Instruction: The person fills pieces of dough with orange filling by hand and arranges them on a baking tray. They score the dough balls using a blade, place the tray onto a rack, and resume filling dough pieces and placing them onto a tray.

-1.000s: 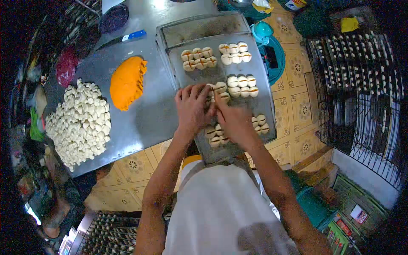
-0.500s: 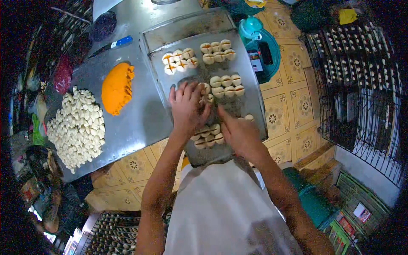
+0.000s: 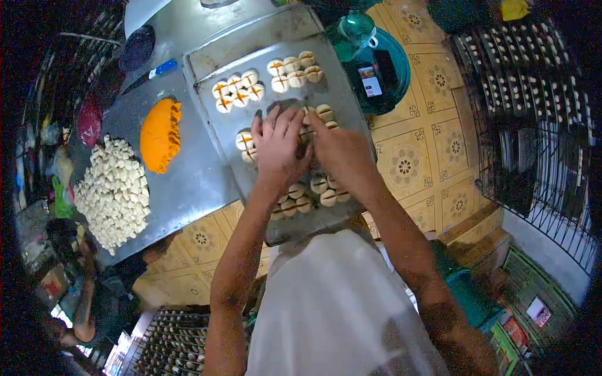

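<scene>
A metal baking tray (image 3: 207, 66) carries several clusters of pale dough balls, many marked with crossing lines showing orange. The far-left cluster (image 3: 238, 91) and far-right cluster (image 3: 295, 72) are in plain sight. My left hand (image 3: 280, 147) rests over the middle of the tray with fingers spread, touching the middle-right dough cluster (image 3: 324, 113). Against that same cluster is my right hand (image 3: 343, 155), forefinger stretched forward and the other fingers curled under. Whatever it grips is hidden. Nearer my body lie two more clusters, one of them the near-right dough cluster (image 3: 329, 191).
On the metal table (image 3: 194, 182) left of the tray are a heap of small dough pieces (image 3: 116, 194), an orange mass of filling (image 3: 160, 135) and a blue-handled knife (image 3: 163, 69). A teal basin (image 3: 401, 81) stands right. Racks of dough (image 3: 527, 69) stand farther right.
Both hands have shifted from the middle-left cluster to the middle-right one, uncovering cross-marked balls at the left. The whole view has also shifted and turned slightly.
</scene>
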Demonstrator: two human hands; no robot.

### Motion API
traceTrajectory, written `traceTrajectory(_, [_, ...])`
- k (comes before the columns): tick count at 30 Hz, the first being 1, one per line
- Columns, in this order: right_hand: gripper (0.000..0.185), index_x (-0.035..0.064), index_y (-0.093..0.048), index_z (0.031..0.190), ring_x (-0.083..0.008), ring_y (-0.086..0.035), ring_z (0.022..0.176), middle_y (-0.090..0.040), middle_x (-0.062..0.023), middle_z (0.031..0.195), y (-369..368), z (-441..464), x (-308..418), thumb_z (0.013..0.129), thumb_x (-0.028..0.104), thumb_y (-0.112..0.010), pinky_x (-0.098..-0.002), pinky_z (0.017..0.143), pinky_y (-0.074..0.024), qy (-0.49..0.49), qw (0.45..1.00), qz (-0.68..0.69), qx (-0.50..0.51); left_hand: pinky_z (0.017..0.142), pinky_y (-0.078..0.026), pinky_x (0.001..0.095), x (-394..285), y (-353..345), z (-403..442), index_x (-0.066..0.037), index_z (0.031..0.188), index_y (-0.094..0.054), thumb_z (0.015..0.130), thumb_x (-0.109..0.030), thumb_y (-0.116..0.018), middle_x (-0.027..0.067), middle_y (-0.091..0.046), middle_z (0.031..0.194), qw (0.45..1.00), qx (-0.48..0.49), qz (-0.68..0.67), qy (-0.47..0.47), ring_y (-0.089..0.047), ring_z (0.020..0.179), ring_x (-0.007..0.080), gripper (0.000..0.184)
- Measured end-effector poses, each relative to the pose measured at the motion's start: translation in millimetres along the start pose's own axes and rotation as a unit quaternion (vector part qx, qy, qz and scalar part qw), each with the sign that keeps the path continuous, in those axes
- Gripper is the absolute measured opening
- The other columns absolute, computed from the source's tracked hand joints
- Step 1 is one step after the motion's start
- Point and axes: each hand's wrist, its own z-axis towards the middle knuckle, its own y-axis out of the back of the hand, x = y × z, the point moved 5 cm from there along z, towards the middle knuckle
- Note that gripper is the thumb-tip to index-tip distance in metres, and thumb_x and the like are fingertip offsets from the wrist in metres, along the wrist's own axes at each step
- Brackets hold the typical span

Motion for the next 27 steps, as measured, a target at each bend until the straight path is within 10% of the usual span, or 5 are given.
traceTrajectory(11, [0.046,0.0120,-0.051,0.141,-0.0403,-0.067,0.068,-0.067,-0.0219,0.074,12.6,-13.7,-45.8,0.095,0.019,-0.056,-0.0530,0.062,-0.0521,-0.032,0.998,0.004,0.058,0.109,-0.028,0.0639,-24.7,-27.6,15.0,-0.011,0.124,-0.062,0.075,-0.029,-0.076,0.0126,-0.056,0.132,0.999,-0.025,0.019,-0.032,-0.047,0.128,0.0342,0.054])
traceTrajectory(14, [0.047,0.0160,-0.046,0.147,-0.0376,-0.069,0.071,-0.070,-0.0214,0.090,29.0,-22.6,-24.2,0.100,0.022,-0.053,-0.0479,0.064,-0.0551,-0.023,0.992,0.109,0.067,0.088,-0.050,0.0555,-15.2,-93.7,0.3,0.003,0.101,-0.066,0.075,-0.018,-0.067,0.0228,-0.065,0.098,0.995,-0.038,0.093,-0.017,-0.062,0.087,0.0400,0.033])
traceTrajectory(17, [0.059,0.0231,-0.042,0.153,-0.0314,-0.071,0.071,-0.071,-0.0218,0.089,38.0,-83.0,-40.5,0.098,0.019,-0.061,-0.0470,0.062,-0.0545,-0.081,0.976,-0.036,0.198,0.107,-0.030,0.0700,-33.3,-69.2,6.2,-0.007,0.117,-0.066,0.075,-0.020,-0.072,0.0142,-0.060,0.120,0.997,-0.050,0.067,-0.001,-0.051,0.123,0.0384,0.045])
traceTrajectory(22, [0.051,0.0131,-0.047,0.149,-0.0377,-0.071,0.080,-0.072,-0.0216,0.091,46.2,-67.8,-74.6,0.100,0.022,-0.059,-0.0451,0.069,-0.0553,0.008,0.992,0.041,-0.123,0.112,-0.030,0.0584,-35.2,-17.1,-24.3,-0.011,0.131,-0.058,0.085,-0.025,-0.064,0.0075,-0.059,0.131,0.989,-0.150,0.001,0.014,-0.047,0.133,0.0299,0.049])
traceTrajectory(27, [0.047,0.0045,-0.049,0.145,-0.0397,-0.067,0.089,-0.065,-0.0288,0.100,38.3,-46.7,-33.8,0.101,0.022,-0.055,-0.0470,0.075,-0.0520,0.024,0.991,0.120,-0.058,0.110,-0.032,0.0549,-12.9,40.4,-103.3,-0.009,0.128,-0.060,0.080,-0.021,-0.071,0.0115,-0.056,0.131,0.985,-0.137,-0.055,0.089,-0.052,0.123,0.0292,0.051])
